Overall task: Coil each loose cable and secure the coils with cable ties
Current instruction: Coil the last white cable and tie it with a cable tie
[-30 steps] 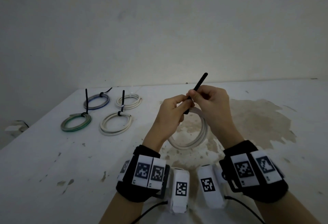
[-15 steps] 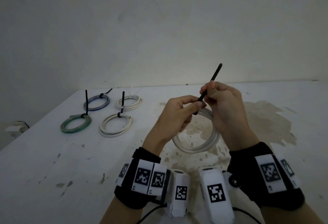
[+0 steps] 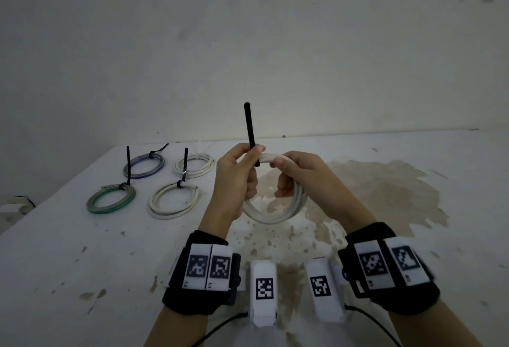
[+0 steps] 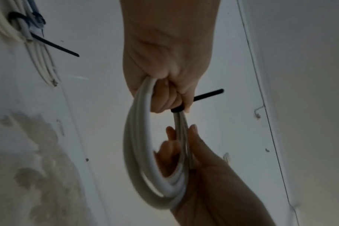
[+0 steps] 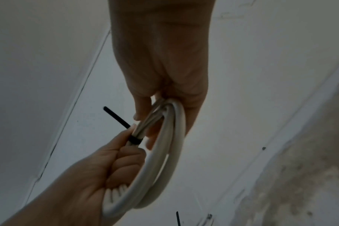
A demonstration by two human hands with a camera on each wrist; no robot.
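Both hands, left hand (image 3: 237,178) and right hand (image 3: 300,178), gripped the white coil (image 3: 275,214), fingers curled, black tie (image 3: 250,129) pointing to twelve o'clock; next, probably pull it tight.

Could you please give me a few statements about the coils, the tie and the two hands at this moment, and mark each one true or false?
1. Both hands hold the white coil clear of the table. True.
2. The black cable tie on that coil lies flat along the cable. False: its tail sticks up above the left hand.
3. Four tied coils lie on the table to the left of the hands. True: the green coil, the blue coil and two white ones.
4. The right hand pulls the tie's tail. False: it grips the coil beside the tie.
5. The green coil has no tie. False: a black tie stands on it.
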